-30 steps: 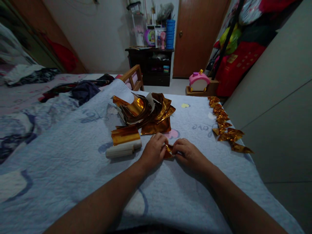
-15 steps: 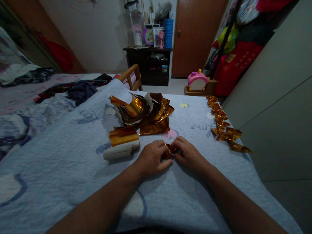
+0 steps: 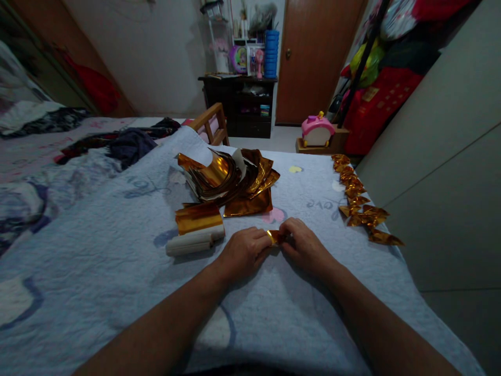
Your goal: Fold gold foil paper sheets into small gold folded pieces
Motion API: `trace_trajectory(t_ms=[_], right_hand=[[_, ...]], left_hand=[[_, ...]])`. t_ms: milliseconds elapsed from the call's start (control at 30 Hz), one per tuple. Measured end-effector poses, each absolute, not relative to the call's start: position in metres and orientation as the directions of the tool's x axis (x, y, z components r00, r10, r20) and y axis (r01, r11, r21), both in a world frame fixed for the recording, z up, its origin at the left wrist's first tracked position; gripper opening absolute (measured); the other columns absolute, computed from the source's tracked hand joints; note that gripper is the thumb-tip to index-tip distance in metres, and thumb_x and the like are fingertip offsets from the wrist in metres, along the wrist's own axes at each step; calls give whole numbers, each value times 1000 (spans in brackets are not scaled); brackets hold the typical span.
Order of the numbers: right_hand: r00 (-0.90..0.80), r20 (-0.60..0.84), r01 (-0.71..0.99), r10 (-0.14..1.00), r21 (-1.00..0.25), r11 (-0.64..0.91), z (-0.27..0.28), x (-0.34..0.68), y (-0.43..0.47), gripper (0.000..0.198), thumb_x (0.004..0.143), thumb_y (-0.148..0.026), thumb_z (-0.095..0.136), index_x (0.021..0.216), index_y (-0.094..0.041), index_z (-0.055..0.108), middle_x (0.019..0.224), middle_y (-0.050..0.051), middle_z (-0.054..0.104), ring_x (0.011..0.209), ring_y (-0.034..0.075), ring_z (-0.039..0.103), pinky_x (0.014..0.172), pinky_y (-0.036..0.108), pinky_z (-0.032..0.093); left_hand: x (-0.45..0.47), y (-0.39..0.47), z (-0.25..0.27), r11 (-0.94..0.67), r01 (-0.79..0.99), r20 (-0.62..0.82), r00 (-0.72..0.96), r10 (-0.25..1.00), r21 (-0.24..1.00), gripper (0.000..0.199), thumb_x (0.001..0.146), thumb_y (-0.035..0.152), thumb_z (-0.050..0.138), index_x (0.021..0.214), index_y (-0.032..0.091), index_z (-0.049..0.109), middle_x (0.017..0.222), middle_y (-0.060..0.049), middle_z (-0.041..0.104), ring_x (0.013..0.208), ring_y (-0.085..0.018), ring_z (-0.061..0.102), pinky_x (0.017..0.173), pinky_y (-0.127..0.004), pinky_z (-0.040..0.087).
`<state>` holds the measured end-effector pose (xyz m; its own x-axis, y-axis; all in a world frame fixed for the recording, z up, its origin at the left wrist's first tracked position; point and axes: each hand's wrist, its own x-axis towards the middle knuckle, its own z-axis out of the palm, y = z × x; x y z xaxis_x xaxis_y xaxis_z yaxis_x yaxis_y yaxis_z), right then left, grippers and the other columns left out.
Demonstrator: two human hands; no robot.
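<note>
A small piece of gold foil paper is pinched between both hands, low over the blue bedspread. My left hand is closed on its left end, and my right hand grips its right end, the fingertips partly hidden. Beyond them lies a fanned, curled stack of gold foil paper, with a flat gold sheet under its right side. Left of my left hand are rolled paper sheets, pale outside, beside a curved gold sheet.
Several folded gold foil pieces form a row along the bedspread's right edge. Dark clothes and rumpled bedding lie to the left. A wooden chair, a dark cabinet and a pink toy stand past the far edge.
The fingers of my left hand have drawn in and its thumb has gone underneath. The foil between my hands now shows as a narrower, brighter strip. The stack and row are unchanged.
</note>
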<state>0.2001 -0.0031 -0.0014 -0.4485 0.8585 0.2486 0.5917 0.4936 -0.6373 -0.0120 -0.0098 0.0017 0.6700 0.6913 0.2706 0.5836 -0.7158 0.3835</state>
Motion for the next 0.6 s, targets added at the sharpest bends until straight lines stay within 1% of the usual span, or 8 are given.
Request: trace_trajectory(t_ms=[67, 167, 200, 300, 367, 467, 533, 600], right_hand=[[-407, 285, 588, 868, -646, 487, -3, 201, -4, 25, 78, -5, 56, 96, -22, 52, 94, 5, 56, 87, 21, 53, 77, 35, 44], [-401, 314, 603, 861, -617, 506, -4, 202, -3, 35, 78, -7, 60, 110, -21, 54, 105, 9, 57, 97, 24, 54, 84, 39, 46], [-424, 297, 609, 856, -605, 512, -4, 203, -3, 33, 78, -7, 60, 108, -21, 56, 105, 9, 58, 98, 24, 54, 85, 40, 45], [-501, 228, 607, 835, -595, 527, -3, 202, -3, 23, 79, -3, 55, 92, -21, 59, 96, 6, 61, 95, 23, 54, 84, 38, 45], [-510, 221, 596, 831, -606, 527, -2, 200, -4, 26, 77, -1, 54, 93, -21, 60, 96, 6, 62, 95, 22, 55, 84, 37, 45], [-456, 213, 606, 864, -637, 477, -2, 199, -5, 35, 74, -1, 56, 104, -19, 57, 100, 8, 62, 94, 22, 56, 84, 37, 45], [-424, 172, 627, 889, -652, 425, -1, 199, -5, 32, 73, -2, 57, 100, -19, 56, 96, 6, 62, 87, 21, 56, 79, 35, 45], [-435, 150, 637, 888, -646, 421, 0, 200, -5, 23, 75, -3, 57, 91, -20, 55, 89, 5, 61, 83, 20, 55, 75, 34, 44]], left_hand=[[-12, -10, 2, -721, 584, 270, 675, 686, 373, 10, 95, 19, 56, 94, 19, 66, 92, -6, 71, 84, -21, 62, 75, -32, 45], [-12, -9, 2, -725, 585, 267, 680, 683, 364, 8, 94, 18, 58, 94, 19, 66, 93, -6, 71, 85, -21, 62, 74, -32, 45], [-12, -9, 2, -725, 587, 266, 681, 683, 360, 8, 94, 17, 58, 92, 19, 65, 92, -6, 71, 84, -21, 62, 74, -32, 45], [-11, -8, 1, -729, 589, 276, 679, 681, 349, 10, 94, 18, 57, 87, 19, 64, 87, -6, 70, 82, -20, 62, 73, -31, 44], [-12, -8, 0, -729, 588, 284, 675, 681, 351, 11, 95, 19, 56, 87, 19, 63, 87, -5, 70, 81, -20, 62, 73, -31, 45], [-12, -9, 1, -726, 592, 280, 673, 684, 351, 10, 94, 17, 56, 87, 18, 63, 88, -6, 70, 82, -20, 62, 73, -31, 45], [-13, -9, 2, -723, 598, 272, 674, 687, 345, 8, 92, 16, 58, 86, 18, 63, 88, -6, 70, 82, -21, 62, 73, -32, 46], [-12, -9, 3, -717, 604, 263, 672, 693, 347, 8, 90, 15, 59, 85, 18, 63, 87, -6, 69, 82, -21, 62, 73, -32, 46]])
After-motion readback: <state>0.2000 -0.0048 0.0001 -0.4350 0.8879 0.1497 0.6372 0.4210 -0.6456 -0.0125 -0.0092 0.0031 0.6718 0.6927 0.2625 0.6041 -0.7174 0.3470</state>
